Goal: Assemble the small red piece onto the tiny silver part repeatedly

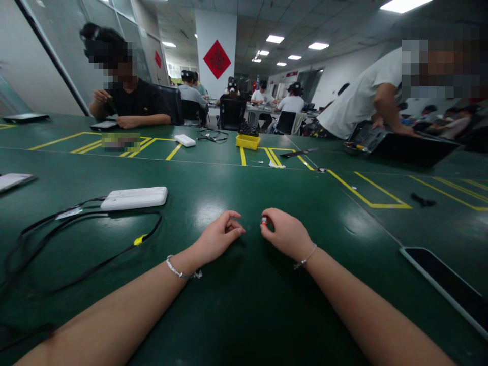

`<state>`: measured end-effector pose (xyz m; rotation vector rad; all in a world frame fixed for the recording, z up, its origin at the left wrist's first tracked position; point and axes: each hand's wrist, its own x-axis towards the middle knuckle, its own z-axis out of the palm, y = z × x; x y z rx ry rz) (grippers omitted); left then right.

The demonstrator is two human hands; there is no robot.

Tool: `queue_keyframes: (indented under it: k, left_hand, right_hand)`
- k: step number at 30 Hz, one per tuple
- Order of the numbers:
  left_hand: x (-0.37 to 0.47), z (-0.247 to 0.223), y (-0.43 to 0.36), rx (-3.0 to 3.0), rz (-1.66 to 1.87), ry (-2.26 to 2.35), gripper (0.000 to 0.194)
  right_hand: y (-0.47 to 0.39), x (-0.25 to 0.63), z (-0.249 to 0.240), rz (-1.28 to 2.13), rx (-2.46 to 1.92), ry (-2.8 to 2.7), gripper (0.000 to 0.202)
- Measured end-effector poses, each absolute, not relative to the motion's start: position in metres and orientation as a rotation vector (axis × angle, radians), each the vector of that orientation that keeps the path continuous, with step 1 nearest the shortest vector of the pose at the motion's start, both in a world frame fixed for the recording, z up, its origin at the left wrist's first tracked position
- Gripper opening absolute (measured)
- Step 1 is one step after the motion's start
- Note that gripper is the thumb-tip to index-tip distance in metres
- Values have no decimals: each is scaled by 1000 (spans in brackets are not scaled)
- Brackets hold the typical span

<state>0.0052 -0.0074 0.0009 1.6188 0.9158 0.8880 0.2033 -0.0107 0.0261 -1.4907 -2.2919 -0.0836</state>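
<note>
"While we're on the head view, what do we log for the right hand (pixel 287 233)?"

"Holding: thumb and index pinched on a small piece (pixel 264 220). That's our thing."

"Looks?"

"Tiny, orange-red with a pale whitish-grey patch facing us. Mostly covered by the fingers, so we can't tell its full shape."

"Where is it?"

"At the right fingertips, near mid-frame, against the green table (pixel 244 305) behind. We can't tell if it touches the tabletop."

"Left hand (pixel 216 236)?"

"Just across from the right one, apart from it. Fingers loosely curled, narrow gap between thumb and index."

"Around them?"

"White slab-like device (pixel 135 198) beyond the left hand, off to the left, black cable (pixel 122 252) looping beside it, yellow tag (pixel 140 239) on the cable. Phone-like slab (pixel 450 284), dark face, pale edge, right of the right forearm. Farther back we've got a yellow bin (pixel 247 142) and a co-worker in black (pixel 141 104) seated at the far left."
</note>
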Motion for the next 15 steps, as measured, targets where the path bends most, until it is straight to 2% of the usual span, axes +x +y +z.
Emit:
queue_keyframes:
  k: [8,15]
  left_hand:
    - [5,2,-7,1696,889,988,25]
    - [3,-1,-6,1761,844,1012,21]
  right_hand:
    - [19,325,33,-100,-2626,-1915,29]
    - [21,371,25,19,-2850,-1546,30]
